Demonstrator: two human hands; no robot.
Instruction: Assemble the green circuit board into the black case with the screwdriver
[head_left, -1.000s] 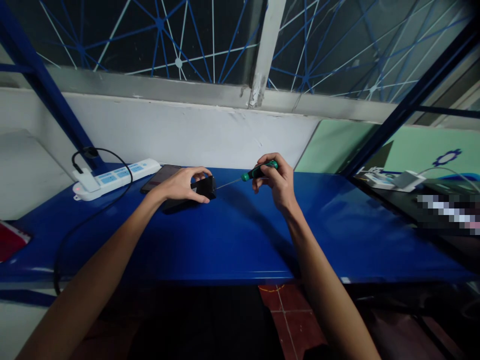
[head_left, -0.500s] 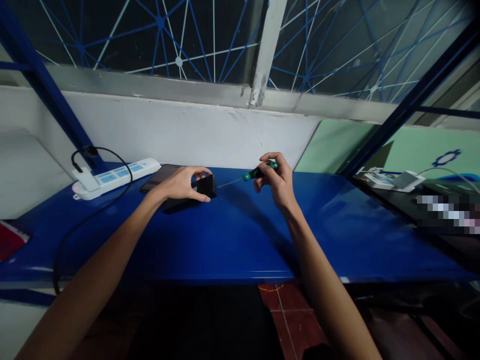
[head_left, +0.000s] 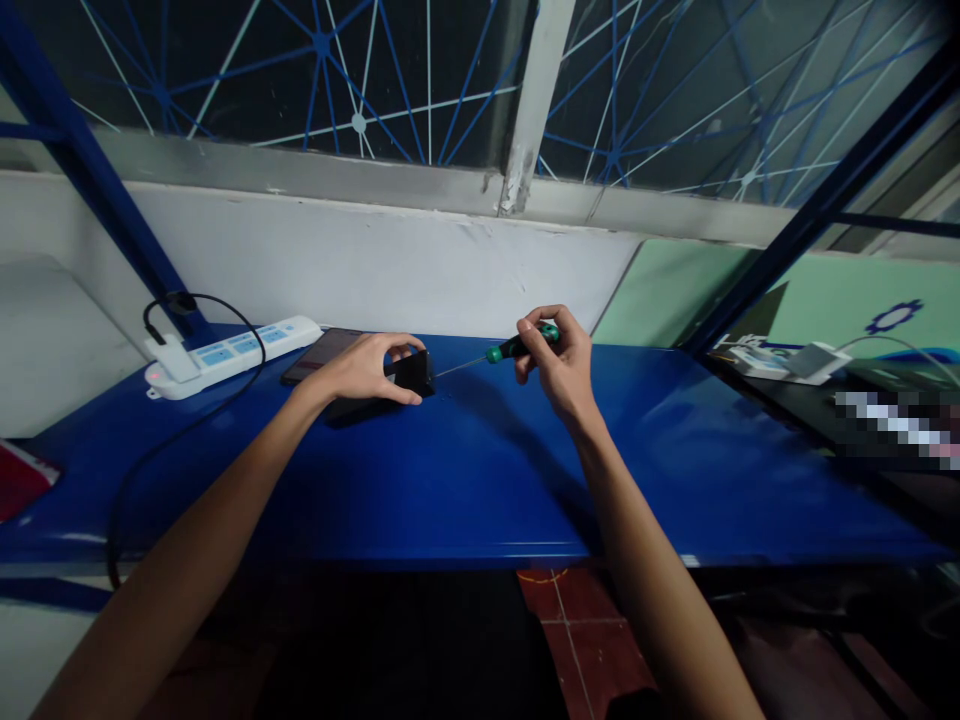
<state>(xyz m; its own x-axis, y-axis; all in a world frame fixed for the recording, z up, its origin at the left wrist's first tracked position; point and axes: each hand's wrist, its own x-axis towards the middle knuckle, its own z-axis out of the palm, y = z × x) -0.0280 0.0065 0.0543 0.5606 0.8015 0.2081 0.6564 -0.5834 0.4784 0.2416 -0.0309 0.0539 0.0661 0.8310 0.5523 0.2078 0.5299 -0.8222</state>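
Note:
My left hand point(head_left: 367, 368) is closed around a black box-shaped device point(head_left: 412, 374), thumb along its near side and fingers over the far side. The device's own kind cannot be made out; its left part is hidden under the palm. In my right hand point(head_left: 559, 350) is a screwdriver point(head_left: 517, 346) with a green and black handle, gripped between thumb and fingers. Its thin metal shaft slants down to the left, and the tip meets the right end face of the device. A few tiny specks lie on the blue table point(head_left: 450, 480) just beneath that end.
A dark flat phone or tablet point(head_left: 319, 350) lies behind my left hand. To its left sits a white power strip point(head_left: 232, 355) with a plugged-in adapter and a black cable point(head_left: 180, 430) running off the front edge. At the right are a white charger point(head_left: 814, 360) and a blue frame post point(head_left: 780, 220).
My right hand's fingers have shifted round the screwdriver handle, and the hand has moved slightly right. The tip stays at the device's end; my left hand keeps its place.

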